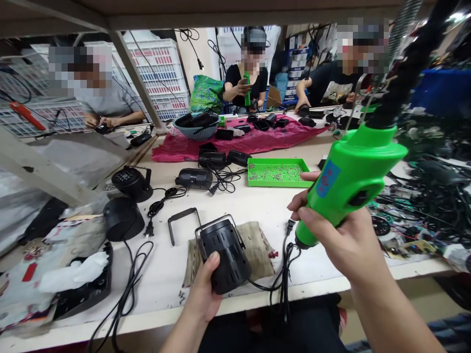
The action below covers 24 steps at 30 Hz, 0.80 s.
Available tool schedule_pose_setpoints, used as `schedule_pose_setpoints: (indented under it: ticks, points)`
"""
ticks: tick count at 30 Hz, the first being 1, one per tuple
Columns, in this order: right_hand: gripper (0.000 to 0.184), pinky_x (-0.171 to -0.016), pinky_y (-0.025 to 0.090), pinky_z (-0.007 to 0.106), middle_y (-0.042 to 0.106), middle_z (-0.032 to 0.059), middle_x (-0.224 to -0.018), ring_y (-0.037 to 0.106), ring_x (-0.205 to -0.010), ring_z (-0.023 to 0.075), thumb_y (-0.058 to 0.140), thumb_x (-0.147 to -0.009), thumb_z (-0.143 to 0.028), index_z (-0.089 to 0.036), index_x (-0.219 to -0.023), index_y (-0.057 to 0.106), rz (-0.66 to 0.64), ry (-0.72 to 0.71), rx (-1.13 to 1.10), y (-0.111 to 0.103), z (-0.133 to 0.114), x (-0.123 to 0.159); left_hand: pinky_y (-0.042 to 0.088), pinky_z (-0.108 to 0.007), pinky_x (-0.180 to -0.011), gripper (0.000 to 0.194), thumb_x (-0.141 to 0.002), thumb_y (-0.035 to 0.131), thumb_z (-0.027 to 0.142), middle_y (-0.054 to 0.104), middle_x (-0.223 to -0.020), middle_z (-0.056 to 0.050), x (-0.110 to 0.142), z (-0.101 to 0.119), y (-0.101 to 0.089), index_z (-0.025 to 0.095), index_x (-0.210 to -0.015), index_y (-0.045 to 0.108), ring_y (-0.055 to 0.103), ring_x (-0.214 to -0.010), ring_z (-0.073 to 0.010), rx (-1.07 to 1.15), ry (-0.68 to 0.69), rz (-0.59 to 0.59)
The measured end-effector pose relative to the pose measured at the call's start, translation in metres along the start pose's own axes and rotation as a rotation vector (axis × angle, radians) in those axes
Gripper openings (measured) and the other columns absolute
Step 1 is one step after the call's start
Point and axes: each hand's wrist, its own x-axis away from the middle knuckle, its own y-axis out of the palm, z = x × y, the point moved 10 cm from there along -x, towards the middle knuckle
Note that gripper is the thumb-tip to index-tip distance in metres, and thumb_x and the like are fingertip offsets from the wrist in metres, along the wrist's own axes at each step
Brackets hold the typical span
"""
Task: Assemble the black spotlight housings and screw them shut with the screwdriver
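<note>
My left hand is closed around a black vented lamp housing with a metal bracket, resting on a worn cloth pad near the table's front edge. My right hand grips a green electric screwdriver, raised to the right of the housing with its tip pointing down-left. A black coiled cable runs up from the screwdriver's top. A black power cord trails off the housing over the table edge.
A green tray of screws lies behind the pad. More black lamp units and cords lie at left and centre. A loose black bracket lies beside the pad. Three other people sit across the table by a pink cloth. Tangled wires crowd the right.
</note>
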Motion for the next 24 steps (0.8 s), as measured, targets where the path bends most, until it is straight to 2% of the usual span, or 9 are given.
schedule_pose_setpoints:
  ticks: [6, 10, 14, 19, 24]
  points:
    - [0.036, -0.054, 0.046, 0.028, 0.064, 0.0011, -0.078, 0.059, -0.071, 0.0185, 0.065, -0.083, -0.03, -0.027, -0.117, 0.054, -0.065, 0.019, -0.122, 0.008, 0.007, 0.004, 0.054, -0.046, -0.085, 0.044, -0.061, 0.082, 0.043, 0.076, -0.094, -0.01, 0.002, 0.0, 0.001, 0.017, -0.094, 0.073, 0.069, -0.092, -0.0308, 0.013, 0.029, 0.031]
    - [0.036, -0.05, 0.044, 0.027, 0.065, 0.0013, -0.076, 0.059, -0.068, 0.0181, 0.066, -0.083, -0.031, -0.028, -0.117, 0.054, -0.097, 0.022, -0.207, 0.016, 0.008, 0.007, 0.051, -0.043, -0.092, 0.047, -0.062, 0.081, 0.045, 0.075, -0.095, -0.01, 0.004, 0.001, 0.001, 0.015, -0.097, 0.071, 0.067, -0.099, -0.0302, 0.005, 0.051, 0.062]
    - [0.037, -0.051, 0.046, 0.03, 0.062, 0.0005, -0.07, 0.059, -0.065, 0.0196, 0.069, -0.08, -0.032, -0.027, -0.115, 0.057, -0.064, -0.002, -0.253, 0.015, 0.008, 0.01, 0.048, -0.04, -0.096, 0.049, -0.062, 0.08, 0.043, 0.074, -0.103, -0.009, 0.005, 0.001, 0.004, 0.016, -0.101, 0.069, 0.063, -0.108, -0.0304, -0.003, 0.072, 0.076]
    - [0.037, -0.052, 0.046, 0.032, 0.062, 0.0009, -0.069, 0.057, -0.061, 0.0184, 0.067, -0.08, -0.034, -0.027, -0.116, 0.059, -0.071, 0.012, -0.292, 0.016, 0.013, 0.012, 0.048, -0.041, -0.096, 0.051, -0.06, 0.082, 0.041, 0.074, -0.1, -0.009, 0.005, 0.0, 0.006, 0.016, -0.103, 0.068, 0.063, -0.108, -0.0313, 0.01, 0.074, 0.063]
    - [0.04, -0.05, 0.043, 0.03, 0.059, -0.0013, -0.06, 0.052, -0.052, 0.0154, 0.07, -0.076, -0.043, -0.023, -0.109, 0.059, 0.006, -0.017, -0.45, 0.026, 0.001, 0.018, 0.049, -0.041, -0.095, 0.051, -0.063, 0.081, 0.04, 0.072, -0.108, -0.009, 0.005, -0.002, 0.005, 0.018, -0.106, 0.067, 0.061, -0.111, -0.0314, 0.012, 0.062, 0.08]
